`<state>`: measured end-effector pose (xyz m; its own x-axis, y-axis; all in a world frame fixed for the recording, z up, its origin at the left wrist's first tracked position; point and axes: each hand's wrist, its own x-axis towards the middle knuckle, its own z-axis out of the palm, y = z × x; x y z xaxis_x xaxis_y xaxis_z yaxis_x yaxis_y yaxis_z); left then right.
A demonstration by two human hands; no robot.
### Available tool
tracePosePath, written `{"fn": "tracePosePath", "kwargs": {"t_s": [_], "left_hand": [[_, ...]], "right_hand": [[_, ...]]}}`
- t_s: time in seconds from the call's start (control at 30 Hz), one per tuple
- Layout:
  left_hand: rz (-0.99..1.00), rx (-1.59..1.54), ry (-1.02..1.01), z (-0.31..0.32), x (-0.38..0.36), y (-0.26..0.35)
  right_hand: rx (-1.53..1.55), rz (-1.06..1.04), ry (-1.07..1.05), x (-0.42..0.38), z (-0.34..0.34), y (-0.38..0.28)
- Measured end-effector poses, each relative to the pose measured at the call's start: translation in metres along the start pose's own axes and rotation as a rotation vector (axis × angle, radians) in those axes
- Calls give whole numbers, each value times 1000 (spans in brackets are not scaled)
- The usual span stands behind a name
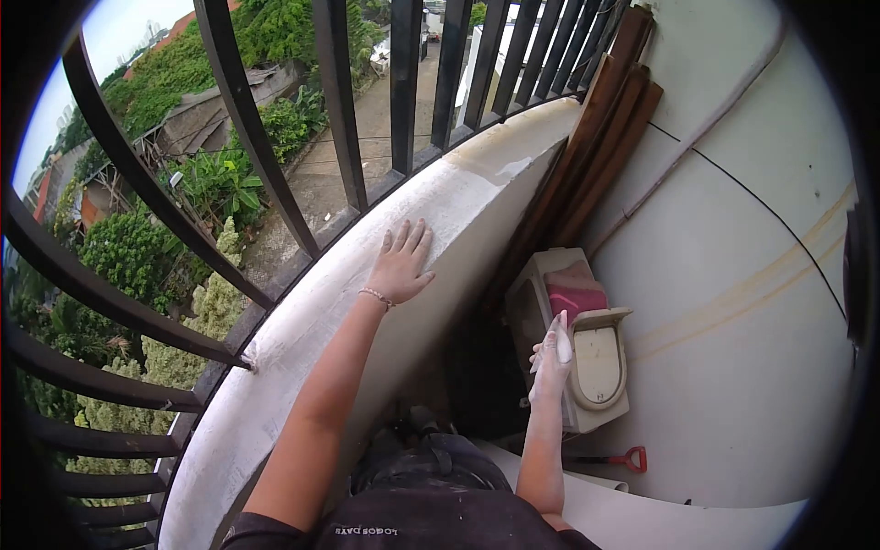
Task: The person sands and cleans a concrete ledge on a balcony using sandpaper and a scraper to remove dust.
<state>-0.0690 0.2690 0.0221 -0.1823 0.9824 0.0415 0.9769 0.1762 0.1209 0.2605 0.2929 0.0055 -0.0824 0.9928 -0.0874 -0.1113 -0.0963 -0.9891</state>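
Observation:
My left hand (401, 264) lies flat on the white ledge (302, 335) below the railing, its fingers spread and nothing in it. A beaded bracelet (375, 296) circles that wrist. Dusted with white, my right hand (547, 365) is raised in front of the beige plastic box (600, 367), apart from the ledge. Its fingers look closed around something pale that I cannot make out. Whitish patches cover much of the ledge's top, and a glossier area (513, 168) shows near its far end.
Black railing bars (337, 101) rise along the ledge's outer edge, with greenery and a path far below. Brown wooden boards (600, 137) lean in the corner. A pink item (577, 298) sits on the box. A red-handled tool (632, 459) lies by the right wall (733, 302).

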Motion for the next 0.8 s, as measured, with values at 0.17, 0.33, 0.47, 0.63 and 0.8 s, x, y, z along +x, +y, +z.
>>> {"fn": "tracePosePath", "kwargs": {"t_s": [0.17, 0.33, 0.47, 0.63, 0.8], "left_hand": [[126, 25, 15, 1, -2, 7], [240, -12, 40, -4, -38, 3], [223, -62, 28, -15, -97, -11], [73, -60, 9, -26, -179, -36], [-63, -111, 4, -40, -239, -42]], "right_hand": [[-36, 109, -43, -5, 9, -8], [-205, 2, -117, -19, 29, 12], [-366, -263, -183, -42, 60, 29], [-505, -348, -513, -85, 118, 10], [-689, -879, -676, -92, 163, 2]]}}
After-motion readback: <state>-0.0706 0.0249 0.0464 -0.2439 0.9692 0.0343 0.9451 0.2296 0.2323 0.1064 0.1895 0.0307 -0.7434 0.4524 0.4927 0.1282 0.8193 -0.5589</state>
